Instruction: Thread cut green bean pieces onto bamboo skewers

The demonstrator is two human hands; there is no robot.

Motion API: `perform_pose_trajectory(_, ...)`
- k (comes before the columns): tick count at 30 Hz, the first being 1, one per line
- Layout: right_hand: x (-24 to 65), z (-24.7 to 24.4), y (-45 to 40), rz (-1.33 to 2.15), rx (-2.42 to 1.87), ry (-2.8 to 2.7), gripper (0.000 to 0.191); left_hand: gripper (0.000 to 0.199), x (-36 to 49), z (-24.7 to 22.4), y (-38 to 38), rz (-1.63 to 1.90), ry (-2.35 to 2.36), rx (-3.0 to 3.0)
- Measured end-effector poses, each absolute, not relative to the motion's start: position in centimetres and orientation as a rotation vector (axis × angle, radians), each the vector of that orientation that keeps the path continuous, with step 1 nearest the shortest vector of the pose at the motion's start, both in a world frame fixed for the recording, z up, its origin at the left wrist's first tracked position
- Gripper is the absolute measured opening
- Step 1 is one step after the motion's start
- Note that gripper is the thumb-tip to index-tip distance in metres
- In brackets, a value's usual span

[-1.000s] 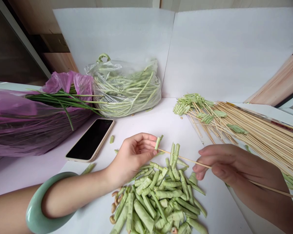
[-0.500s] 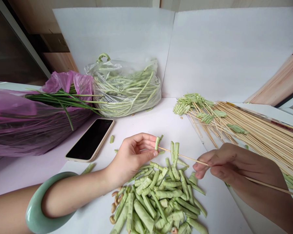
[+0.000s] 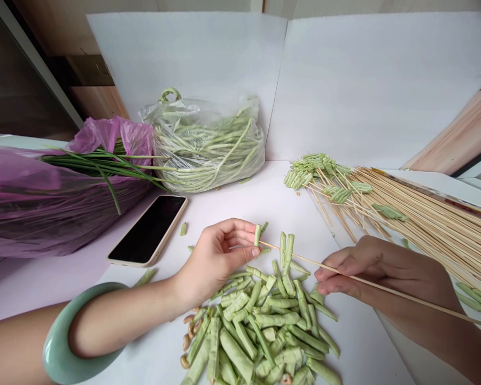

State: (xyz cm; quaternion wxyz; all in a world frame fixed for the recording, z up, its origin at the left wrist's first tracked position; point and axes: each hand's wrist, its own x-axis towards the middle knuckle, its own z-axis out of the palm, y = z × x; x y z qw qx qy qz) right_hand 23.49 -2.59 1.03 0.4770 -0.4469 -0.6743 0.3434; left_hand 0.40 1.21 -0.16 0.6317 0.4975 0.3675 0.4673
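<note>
One thin wooden skewer (image 3: 304, 259), pinched by right hand (image 3: 388, 267), slants toward white worktop's (image 3: 264, 198) left edge; left hand (image 3: 222, 251) grips short green bean piece (image 3: 257, 235).

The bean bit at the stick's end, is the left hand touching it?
Touching. The head view shows the bean bit against fingertips of the left hand.

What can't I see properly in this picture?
Head view: back end of the skewer, cut off by the right edge.
Head view: its tip, too small to tell if inside the bean piece in the left hand.
Head view: near side of the bean pile, cut off by the bottom edge.
Head view: left part of the purple bag, cut off by the left edge.
</note>
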Motion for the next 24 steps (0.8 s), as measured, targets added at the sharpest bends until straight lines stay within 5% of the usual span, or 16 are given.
perform_pose_trajectory(24,23.08,1.14,-2.92,0.831,-1.081,-1.699,0.011,0.021,0.41,-0.38,1.15,1.096,0.766,1.09)
